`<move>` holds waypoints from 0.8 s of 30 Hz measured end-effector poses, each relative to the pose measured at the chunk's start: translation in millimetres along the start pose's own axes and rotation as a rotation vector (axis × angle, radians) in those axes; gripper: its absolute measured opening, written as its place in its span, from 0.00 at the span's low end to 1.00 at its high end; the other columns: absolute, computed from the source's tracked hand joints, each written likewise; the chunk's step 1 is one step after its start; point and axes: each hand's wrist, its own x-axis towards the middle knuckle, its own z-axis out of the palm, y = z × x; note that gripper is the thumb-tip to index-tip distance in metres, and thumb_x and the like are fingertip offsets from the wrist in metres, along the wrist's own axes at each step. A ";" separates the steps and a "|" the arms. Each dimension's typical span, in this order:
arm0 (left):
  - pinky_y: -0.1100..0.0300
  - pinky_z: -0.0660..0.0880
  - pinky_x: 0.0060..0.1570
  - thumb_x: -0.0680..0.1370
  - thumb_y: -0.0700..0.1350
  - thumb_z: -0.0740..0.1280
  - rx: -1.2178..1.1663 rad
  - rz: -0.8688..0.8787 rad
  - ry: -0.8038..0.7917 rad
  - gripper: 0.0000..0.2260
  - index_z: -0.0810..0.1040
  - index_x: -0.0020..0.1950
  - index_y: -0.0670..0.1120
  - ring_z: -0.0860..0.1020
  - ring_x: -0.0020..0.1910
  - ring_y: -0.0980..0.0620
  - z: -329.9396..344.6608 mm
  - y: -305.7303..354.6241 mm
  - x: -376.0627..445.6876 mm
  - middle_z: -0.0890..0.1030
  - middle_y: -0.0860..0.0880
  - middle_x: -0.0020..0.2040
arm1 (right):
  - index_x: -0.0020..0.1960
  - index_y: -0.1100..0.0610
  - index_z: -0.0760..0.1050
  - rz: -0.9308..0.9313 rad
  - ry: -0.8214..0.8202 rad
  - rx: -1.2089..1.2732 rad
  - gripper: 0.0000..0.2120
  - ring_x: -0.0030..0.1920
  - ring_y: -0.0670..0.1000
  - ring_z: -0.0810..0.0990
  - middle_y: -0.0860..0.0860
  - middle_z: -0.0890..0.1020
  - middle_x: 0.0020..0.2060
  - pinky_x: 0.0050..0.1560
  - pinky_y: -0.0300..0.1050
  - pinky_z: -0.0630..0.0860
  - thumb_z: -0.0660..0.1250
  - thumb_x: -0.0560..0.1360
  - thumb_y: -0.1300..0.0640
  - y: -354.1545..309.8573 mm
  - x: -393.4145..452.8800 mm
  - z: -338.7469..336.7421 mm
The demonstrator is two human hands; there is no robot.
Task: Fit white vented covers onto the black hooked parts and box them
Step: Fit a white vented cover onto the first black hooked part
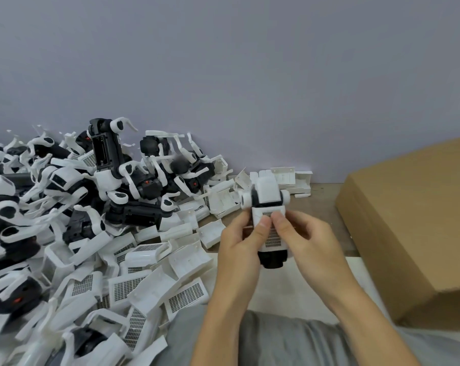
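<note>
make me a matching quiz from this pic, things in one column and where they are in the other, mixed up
Things:
1. part in the hands
2. cardboard box
3. pile of loose covers
4. left hand

Places:
A. right side of the picture, against the wall
B. lower left, spread over the surface
C. held up in the middle, vented cover facing the camera
D. gripping the part from its left side

Pairs: 1-C, 2-A, 3-B, 4-D

The right hand pinches the same part from the other side.
</note>
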 end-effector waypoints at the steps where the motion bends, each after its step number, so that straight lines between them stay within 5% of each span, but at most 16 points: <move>1: 0.57 0.82 0.45 0.82 0.39 0.64 0.012 0.011 -0.021 0.09 0.83 0.57 0.44 0.85 0.48 0.50 0.8 -0.2 -0.7 0.86 0.43 0.49 | 0.54 0.52 0.84 0.034 -0.025 0.044 0.18 0.48 0.47 0.86 0.49 0.87 0.46 0.43 0.37 0.79 0.65 0.73 0.42 -0.1 -0.1 -0.2; 5: 0.41 0.80 0.45 0.80 0.47 0.67 0.014 0.063 -0.037 0.10 0.84 0.54 0.44 0.83 0.44 0.44 2.8 -1.2 -1.0 0.85 0.44 0.43 | 0.52 0.55 0.86 0.130 -0.047 0.267 0.17 0.50 0.54 0.86 0.55 0.87 0.47 0.46 0.46 0.81 0.68 0.72 0.46 1.4 0.3 0.2; 8: 0.34 0.77 0.45 0.80 0.49 0.67 0.023 0.058 0.041 0.11 0.85 0.51 0.43 0.80 0.41 0.40 8.3 -1.8 -1.8 0.83 0.40 0.41 | 0.51 0.56 0.86 0.149 -0.015 0.332 0.16 0.49 0.53 0.86 0.56 0.87 0.47 0.42 0.41 0.81 0.70 0.69 0.47 0.2 0.6 1.5; 12: 0.43 0.79 0.44 0.81 0.45 0.67 0.064 0.062 0.117 0.10 0.87 0.44 0.47 0.81 0.39 0.49 8.9 -5.7 -0.8 0.85 0.40 0.42 | 0.49 0.57 0.85 0.128 0.054 0.301 0.10 0.43 0.51 0.87 0.55 0.87 0.43 0.36 0.37 0.79 0.72 0.72 0.52 0.0 1.3 3.6; 18: 0.48 0.80 0.46 0.73 0.59 0.67 -0.044 -0.024 0.144 0.19 0.87 0.45 0.44 0.85 0.44 0.44 5.1 -6.7 2.5 0.86 0.41 0.43 | 0.52 0.54 0.86 0.072 -0.099 0.217 0.13 0.48 0.50 0.86 0.52 0.88 0.46 0.44 0.37 0.79 0.67 0.76 0.48 -4.9 0.6 0.9; 21: 0.48 0.82 0.47 0.75 0.54 0.68 -0.211 -0.124 0.122 0.18 0.86 0.51 0.40 0.85 0.49 0.39 -0.4 -6.4 5.5 0.85 0.36 0.48 | 0.54 0.51 0.84 0.033 -0.096 0.076 0.08 0.49 0.46 0.85 0.47 0.88 0.46 0.44 0.32 0.77 0.67 0.79 0.56 -3.9 2.1 0.7; 24: 0.39 0.77 0.61 0.81 0.43 0.65 -0.090 -0.095 0.067 0.09 0.85 0.55 0.42 0.83 0.55 0.38 0.5 -7.8 5.1 0.86 0.39 0.50 | 0.54 0.51 0.84 0.018 -0.005 0.017 0.09 0.48 0.44 0.85 0.45 0.87 0.45 0.44 0.33 0.78 0.66 0.80 0.59 -1.4 3.4 1.9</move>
